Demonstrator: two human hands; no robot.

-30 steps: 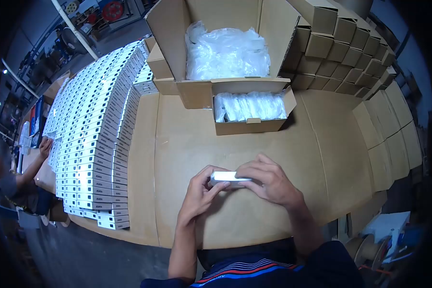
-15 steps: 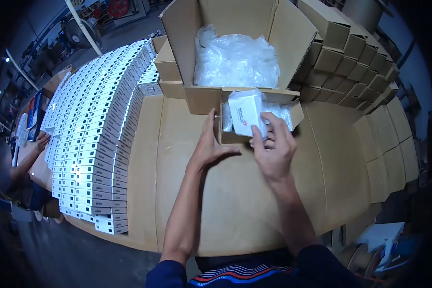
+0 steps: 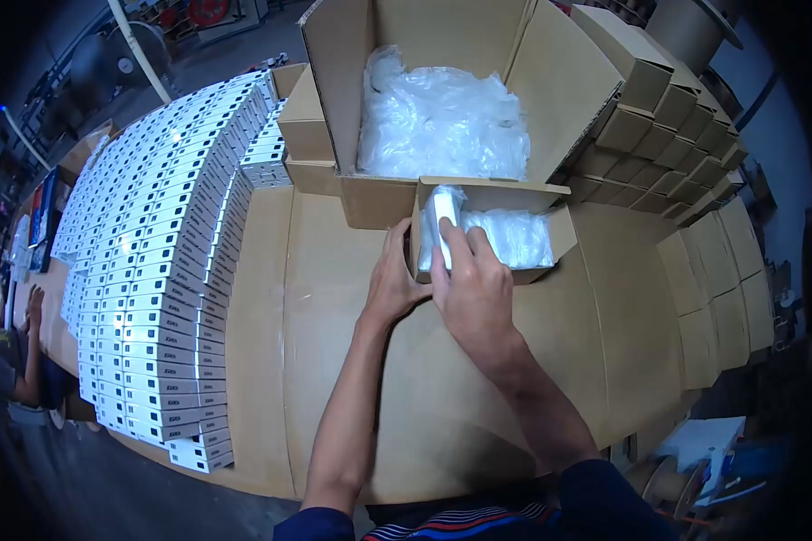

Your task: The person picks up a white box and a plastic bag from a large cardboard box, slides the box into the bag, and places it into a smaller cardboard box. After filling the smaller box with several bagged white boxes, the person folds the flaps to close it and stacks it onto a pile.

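A small open cardboard box stands in front of the large carton, with white packets in clear plastic filling its right part. My right hand is closed on a white plastic-wrapped packet, held on edge at the box's left end, its lower part inside. Against the left side and front corner of the same box, my left hand is braced, fingers along the wall and thumb across the front. The hand and packet hide part of the box's inside.
Behind stands a large open carton holding clear plastic bags. Stacked white boxes fill the left side. Brown cardboard boxes are piled at the back right. At the far left a co-worker's hand shows beside the stack.
The packet has turned from flat face-up to on edge and moved left and down into the small box. My left hand has closed in on the box's corner.
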